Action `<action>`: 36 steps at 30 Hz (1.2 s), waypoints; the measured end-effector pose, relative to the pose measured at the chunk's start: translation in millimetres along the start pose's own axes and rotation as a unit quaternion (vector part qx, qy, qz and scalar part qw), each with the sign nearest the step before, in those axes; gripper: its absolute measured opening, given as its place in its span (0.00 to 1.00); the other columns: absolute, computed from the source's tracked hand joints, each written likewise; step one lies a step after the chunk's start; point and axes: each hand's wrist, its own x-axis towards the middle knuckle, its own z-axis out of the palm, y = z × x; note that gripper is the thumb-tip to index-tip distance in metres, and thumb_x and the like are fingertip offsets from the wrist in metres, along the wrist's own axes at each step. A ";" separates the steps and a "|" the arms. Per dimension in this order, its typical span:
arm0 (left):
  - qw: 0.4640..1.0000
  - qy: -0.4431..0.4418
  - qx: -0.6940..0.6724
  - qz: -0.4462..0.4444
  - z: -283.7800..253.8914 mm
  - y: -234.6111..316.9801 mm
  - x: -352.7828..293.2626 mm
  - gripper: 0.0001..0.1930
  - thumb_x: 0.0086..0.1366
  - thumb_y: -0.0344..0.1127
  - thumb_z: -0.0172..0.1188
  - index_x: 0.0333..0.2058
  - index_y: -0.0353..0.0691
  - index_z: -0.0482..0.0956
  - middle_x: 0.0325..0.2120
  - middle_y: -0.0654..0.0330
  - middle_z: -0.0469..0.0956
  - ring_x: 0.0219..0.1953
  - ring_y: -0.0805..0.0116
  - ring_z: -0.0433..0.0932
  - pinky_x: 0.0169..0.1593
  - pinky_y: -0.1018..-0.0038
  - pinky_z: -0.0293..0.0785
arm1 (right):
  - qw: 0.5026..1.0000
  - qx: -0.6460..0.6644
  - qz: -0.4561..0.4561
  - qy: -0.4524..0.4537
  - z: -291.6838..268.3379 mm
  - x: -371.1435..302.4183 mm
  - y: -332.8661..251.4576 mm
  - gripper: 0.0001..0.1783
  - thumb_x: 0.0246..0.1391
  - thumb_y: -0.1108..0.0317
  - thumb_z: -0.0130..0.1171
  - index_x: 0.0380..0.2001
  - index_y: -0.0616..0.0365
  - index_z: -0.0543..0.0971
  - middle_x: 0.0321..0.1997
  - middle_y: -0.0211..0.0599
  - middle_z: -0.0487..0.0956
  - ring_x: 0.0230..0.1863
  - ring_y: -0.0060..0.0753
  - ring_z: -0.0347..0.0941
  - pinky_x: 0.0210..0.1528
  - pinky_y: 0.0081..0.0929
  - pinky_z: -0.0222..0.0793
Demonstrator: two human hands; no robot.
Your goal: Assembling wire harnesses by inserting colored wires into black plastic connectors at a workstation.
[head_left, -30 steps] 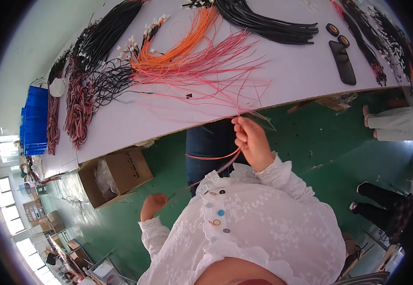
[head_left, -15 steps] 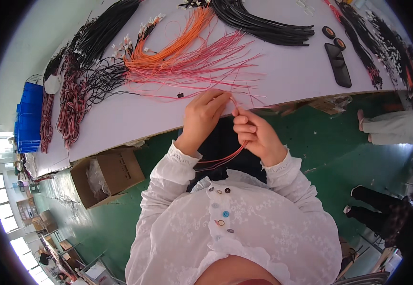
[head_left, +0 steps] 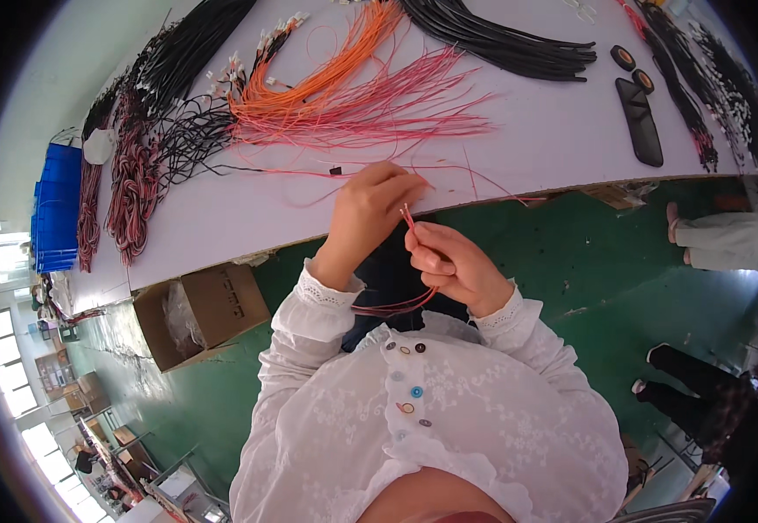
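Note:
My right hand grips a small bundle of thin red wires, whose loop hangs down toward my white blouse. My left hand is raised beside it at the white table's edge, fingers pinching the wire ends that stick up above my right fist. Just beyond my hands a spread of pink and red wires lies on the table, with an orange wire bundle next to it.
Black cable bundles and dark red-and-black harnesses lie along the table. A black oblong object and two round discs sit to the right. Blue bins stand at the left end, an open cardboard box on the green floor. Other people's legs show at right.
My left hand rose from beside my body to the table edge and met my right hand. Both hands now hold the red wires slightly lower and closer to me.

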 end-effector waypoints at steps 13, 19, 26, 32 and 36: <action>0.954 0.101 -0.194 -0.204 -29.2 64.1 -24.3 0.09 0.62 0.26 0.66 0.41 0.39 0.86 0.32 0.64 0.75 0.23 0.80 0.68 0.27 0.83 0.64 | 0.868 -0.369 -0.261 0.204 25.9 -17.3 17.8 0.12 0.69 0.64 0.51 0.42 0.62 0.79 0.26 0.29 0.78 0.19 0.09 0.60 0.21 0.11 0.56; 0.942 0.130 -0.220 -0.217 -27.5 76.3 -29.9 0.08 0.61 0.26 0.67 0.40 0.37 0.86 0.31 0.65 0.75 0.25 0.82 0.68 0.28 0.83 0.63 | 0.794 -0.471 -0.327 0.203 30.0 -18.0 24.2 0.11 0.68 0.68 0.53 0.44 0.65 0.79 0.29 0.32 0.81 0.21 0.11 0.67 0.22 0.11 0.62; 0.825 0.087 -0.451 -0.329 -28.6 73.6 -40.5 0.06 0.65 0.28 0.65 0.39 0.34 0.85 0.32 0.66 0.77 0.24 0.83 0.67 0.27 0.83 0.62 | 0.799 -0.460 -0.328 0.208 33.6 -18.3 27.5 0.11 0.67 0.69 0.54 0.45 0.66 0.79 0.29 0.33 0.82 0.22 0.11 0.67 0.23 0.12 0.63; 0.754 0.056 -0.541 -0.367 -26.3 70.8 -48.2 0.06 0.66 0.29 0.63 0.40 0.35 0.86 0.32 0.67 0.77 0.23 0.83 0.66 0.24 0.83 0.58 | 0.797 -0.470 -0.330 0.185 32.0 -19.6 28.0 0.12 0.67 0.68 0.54 0.45 0.65 0.79 0.29 0.32 0.81 0.23 0.11 0.66 0.24 0.12 0.62; 0.805 0.050 -0.487 -0.337 -24.4 71.1 -50.0 0.08 0.67 0.28 0.61 0.42 0.33 0.84 0.29 0.66 0.75 0.21 0.83 0.62 0.23 0.82 0.55 | 0.801 -0.471 -0.316 0.192 31.6 -18.2 28.9 0.12 0.67 0.67 0.55 0.46 0.65 0.80 0.29 0.32 0.81 0.25 0.11 0.67 0.24 0.12 0.62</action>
